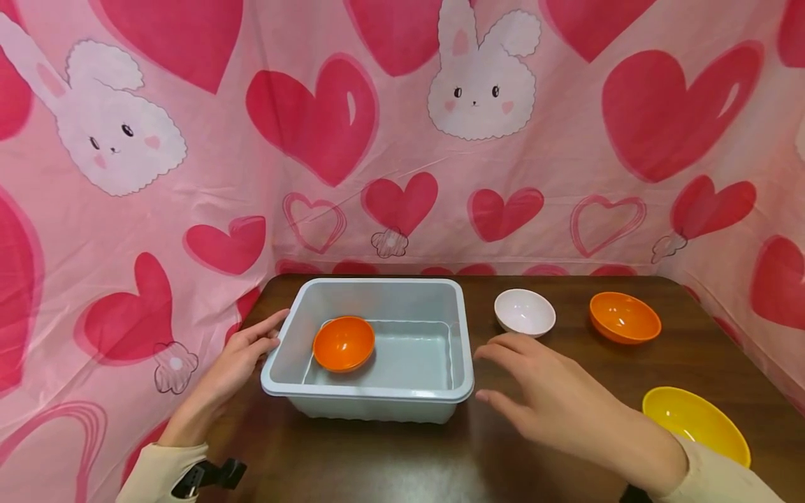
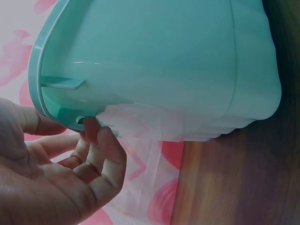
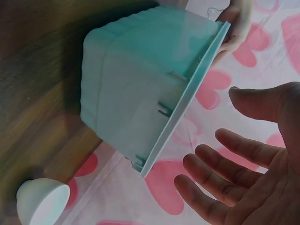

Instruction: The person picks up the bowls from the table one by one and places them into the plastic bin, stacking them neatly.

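A light grey-blue plastic basin stands on the table with a small orange bowl inside it, toward its left. At the basin's left side, my left hand holds the rim. The left wrist view shows the curled fingers of this hand under the rim, with the thumb against it. My right hand is beside the basin's right side, fingers spread and apart from the rim. In the right wrist view nothing lies between the thumb and fingers of that hand.
Right of the basin stand a white bowl and another orange bowl. A yellow bowl sits nearer, partly behind the right forearm. Pink cloth with hearts and rabbits hangs around the brown wooden table.
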The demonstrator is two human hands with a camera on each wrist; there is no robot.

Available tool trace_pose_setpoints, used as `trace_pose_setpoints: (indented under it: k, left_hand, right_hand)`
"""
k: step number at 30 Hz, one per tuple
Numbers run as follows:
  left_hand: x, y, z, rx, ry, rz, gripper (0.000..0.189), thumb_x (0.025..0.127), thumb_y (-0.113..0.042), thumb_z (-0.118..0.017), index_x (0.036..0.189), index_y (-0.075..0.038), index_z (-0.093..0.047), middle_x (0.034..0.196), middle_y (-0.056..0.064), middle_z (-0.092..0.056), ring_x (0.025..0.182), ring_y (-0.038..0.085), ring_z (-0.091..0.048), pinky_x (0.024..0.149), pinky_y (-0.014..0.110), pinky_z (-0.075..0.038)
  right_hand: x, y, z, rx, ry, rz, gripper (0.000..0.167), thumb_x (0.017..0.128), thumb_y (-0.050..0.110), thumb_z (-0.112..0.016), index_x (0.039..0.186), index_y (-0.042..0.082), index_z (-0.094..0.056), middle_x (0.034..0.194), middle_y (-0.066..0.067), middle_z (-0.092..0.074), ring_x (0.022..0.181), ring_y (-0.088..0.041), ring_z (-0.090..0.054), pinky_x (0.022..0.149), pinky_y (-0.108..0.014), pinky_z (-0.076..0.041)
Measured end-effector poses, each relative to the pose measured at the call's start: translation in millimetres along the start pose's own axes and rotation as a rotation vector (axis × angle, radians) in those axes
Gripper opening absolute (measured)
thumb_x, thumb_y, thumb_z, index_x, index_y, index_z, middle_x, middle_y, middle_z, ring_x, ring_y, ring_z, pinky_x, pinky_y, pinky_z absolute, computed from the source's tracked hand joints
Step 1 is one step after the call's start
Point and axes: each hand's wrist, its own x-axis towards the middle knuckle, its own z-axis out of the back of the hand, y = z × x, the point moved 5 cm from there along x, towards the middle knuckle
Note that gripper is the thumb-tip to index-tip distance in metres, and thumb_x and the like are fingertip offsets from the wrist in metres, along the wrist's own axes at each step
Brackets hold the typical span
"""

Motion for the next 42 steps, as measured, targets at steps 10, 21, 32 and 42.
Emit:
trace_pose_setpoints:
  k: [10,21,32,42]
  left_hand:
    - [-0.2,-0.8,-0.3,0.005,-0.006,-0.003,0.055,0.107,-0.005,-0.048,0.161,0.002,-0.037,0.109,0.016,-0.054,0.095,0.019,-0.057,0.078,0.027,-0.055]
    - [-0.9,0.0,-0.1,0.009,-0.003,-0.002,0.055,0.107,-0.005,-0.048,0.161,0.001,-0.037,0.110,0.017,-0.053,0.091,0.020,-0.057,0.076,0.027,-0.055]
    - [-1.2,-1.0,-0.4,0.003,-0.004,-0.019,0.055,0.107,-0.005,-0.048,0.161,0.001,-0.038,0.111,0.017,-0.053,0.097,0.019,-0.057,0.080,0.027,-0.055]
    - [-2.5,-1.3,-1.0,-0.002,-0.001,-0.016,0.055,0.107,-0.006,-0.048,0.161,0.002,-0.037,0.110,0.017,-0.054,0.095,0.019,-0.058,0.080,0.027,-0.056]
  right_hand:
    - [-18.7,-6,0,-0.006,0.002,-0.048,0.049,0.084,0.033,-0.089,0.127,0.018,-0.072,0.126,0.006,-0.066,0.113,-0.015,-0.065,0.093,-0.044,-0.057]
    - [-31.6,-15,-1,-0.001,0.015,-0.109,0.051,0.086,0.038,-0.088,0.131,0.023,-0.070,0.127,0.012,-0.065,0.114,-0.013,-0.063,0.093,-0.045,-0.057]
    - [-41.1,-26,-4,0.000,0.022,-0.148,0.054,0.086,0.044,-0.086,0.133,0.025,-0.068,0.129,0.009,-0.065,0.113,-0.015,-0.065,0.091,-0.049,-0.058]
    - [-51.5,-29,-5,-0.033,-0.055,-0.123,0.057,0.082,0.039,-0.091,0.132,0.026,-0.068,0.128,0.011,-0.065,0.112,-0.015,-0.065,0.090,-0.048,-0.058]
